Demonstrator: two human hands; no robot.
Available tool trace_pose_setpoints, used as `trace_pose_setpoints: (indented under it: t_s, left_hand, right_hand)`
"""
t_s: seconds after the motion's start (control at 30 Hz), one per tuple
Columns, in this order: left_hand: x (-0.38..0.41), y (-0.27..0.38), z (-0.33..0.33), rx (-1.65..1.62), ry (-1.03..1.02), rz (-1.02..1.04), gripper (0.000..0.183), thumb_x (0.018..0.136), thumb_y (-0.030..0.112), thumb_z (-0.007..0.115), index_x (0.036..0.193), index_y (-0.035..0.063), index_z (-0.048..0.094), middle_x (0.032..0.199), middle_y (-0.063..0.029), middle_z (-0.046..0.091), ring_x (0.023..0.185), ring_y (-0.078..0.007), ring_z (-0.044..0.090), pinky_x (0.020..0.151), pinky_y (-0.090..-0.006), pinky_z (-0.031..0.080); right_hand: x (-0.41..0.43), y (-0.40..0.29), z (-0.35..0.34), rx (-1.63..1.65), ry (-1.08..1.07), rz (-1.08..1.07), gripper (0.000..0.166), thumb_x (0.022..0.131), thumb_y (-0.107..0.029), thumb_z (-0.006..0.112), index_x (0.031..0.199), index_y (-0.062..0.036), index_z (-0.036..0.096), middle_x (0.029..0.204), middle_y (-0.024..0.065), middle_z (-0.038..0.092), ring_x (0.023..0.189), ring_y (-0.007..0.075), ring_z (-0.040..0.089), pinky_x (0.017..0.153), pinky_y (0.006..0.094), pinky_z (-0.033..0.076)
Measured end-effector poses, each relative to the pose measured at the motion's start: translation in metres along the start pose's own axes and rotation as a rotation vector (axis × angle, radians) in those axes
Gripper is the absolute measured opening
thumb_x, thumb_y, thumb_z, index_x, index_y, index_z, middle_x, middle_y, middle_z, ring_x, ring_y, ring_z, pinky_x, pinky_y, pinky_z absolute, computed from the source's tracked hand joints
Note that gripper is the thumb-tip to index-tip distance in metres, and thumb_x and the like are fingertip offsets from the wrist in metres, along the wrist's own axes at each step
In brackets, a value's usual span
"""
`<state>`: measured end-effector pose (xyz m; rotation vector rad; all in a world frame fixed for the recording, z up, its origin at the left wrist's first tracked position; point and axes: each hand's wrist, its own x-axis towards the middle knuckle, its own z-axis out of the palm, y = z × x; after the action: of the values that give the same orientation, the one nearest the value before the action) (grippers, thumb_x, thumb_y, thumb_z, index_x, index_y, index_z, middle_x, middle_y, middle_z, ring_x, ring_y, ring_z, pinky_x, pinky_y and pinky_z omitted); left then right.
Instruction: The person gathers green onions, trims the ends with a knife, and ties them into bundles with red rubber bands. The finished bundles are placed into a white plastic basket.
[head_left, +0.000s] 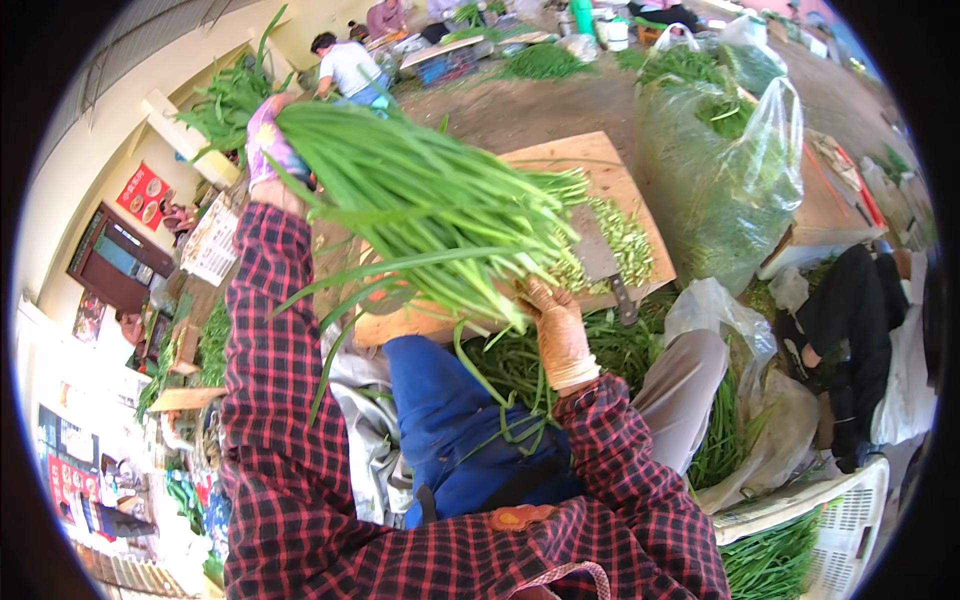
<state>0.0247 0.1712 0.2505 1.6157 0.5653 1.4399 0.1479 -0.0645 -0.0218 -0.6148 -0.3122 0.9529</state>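
A big bunch of long green leaves, probably garlic chives (420, 180), stretches over a wooden board (592, 154). My left hand (274, 142), in a pink and purple patterned glove, grips its leafy end, raised at the upper left. Close to the pale stem ends is my right hand (559, 330), in a tan glove; its fingers touch the stems and are partly hidden by them. A cleaver (598, 255) lies on the board among chopped pale stem pieces (628, 240), its dark handle over the near edge.
A large clear plastic bag (720, 187) of greens stands right of the board. Loose greens lie across my lap and below the board. A white plastic crate (855, 525) with greens is at lower right. Another person's dark-clothed legs (847, 322) are on the right; a person in white (349, 69) works farther off.
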Motion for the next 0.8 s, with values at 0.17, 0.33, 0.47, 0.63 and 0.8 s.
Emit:
trace_pose_setpoints:
  t_s: [0.17, 0.33, 0.47, 0.63, 0.8]
  left_hand:
    - [0.004, -0.003, -0.018, -0.02, -0.052, -0.019, 0.025, 0.086, 0.019, 0.043, 0.091, -0.0003, 0.058, 0.079, -0.0088, 0.059, 0.07, -0.0186, 0.058, 0.067, -0.0306, 0.049]
    - [-0.017, 0.0, 0.002, -0.081, 0.056, 0.016, 0.024, 0.083, 0.023, 0.05, 0.09, 0.0018, 0.059, 0.079, -0.0055, 0.058, 0.069, -0.0164, 0.056, 0.065, -0.0261, 0.046]
    - [-0.032, 0.02, 0.007, -0.24, 0.013, -0.081, 0.021, 0.082, 0.022, 0.051, 0.088, 0.003, 0.057, 0.076, -0.0051, 0.057, 0.069, -0.016, 0.056, 0.064, -0.0271, 0.047]
    - [-0.028, -0.007, 0.003, -0.22, -0.086, -0.044, 0.032, 0.086, 0.029, 0.047, 0.098, 0.0008, 0.055, 0.084, -0.0066, 0.056, 0.076, -0.0168, 0.057, 0.07, -0.0291, 0.049]
    - [-0.081, 0.041, -0.017, -0.461, -0.041, -0.314, 0.036, 0.089, 0.035, 0.045, 0.102, 0.0029, 0.052, 0.091, -0.0099, 0.058, 0.084, -0.0219, 0.057, 0.08, -0.038, 0.048]
  right_hand:
    - [-0.011, -0.008, 0.011, 0.049, 0.063, -0.036, 0.021, 0.087, -0.012, 0.054, 0.105, -0.0005, 0.058, 0.102, 0.0063, 0.061, 0.096, 0.0178, 0.057, 0.086, 0.0311, 0.045]
    - [-0.031, -0.011, -0.022, -0.011, 0.134, -0.027, 0.012, 0.085, -0.014, 0.059, 0.093, -0.0046, 0.06, 0.09, 0.0023, 0.062, 0.083, 0.0124, 0.058, 0.077, 0.0291, 0.046]
    - [-0.023, -0.012, -0.103, -0.569, 0.258, -0.013, 0.024, 0.083, -0.013, 0.061, 0.102, 0.0003, 0.057, 0.094, 0.006, 0.061, 0.088, 0.0142, 0.056, 0.079, 0.0264, 0.044]
    - [0.0, -0.046, -0.087, -0.617, -0.125, -0.122, 0.044, 0.081, -0.017, 0.062, 0.119, 0.0019, 0.049, 0.111, 0.0099, 0.057, 0.106, 0.0185, 0.05, 0.089, 0.0277, 0.039]
    - [-0.001, -0.047, -0.041, 0.114, -0.489, 0.213, 0.038, 0.081, -0.014, 0.062, 0.116, -0.0014, 0.052, 0.113, 0.0088, 0.057, 0.104, 0.0184, 0.053, 0.088, 0.0312, 0.043]
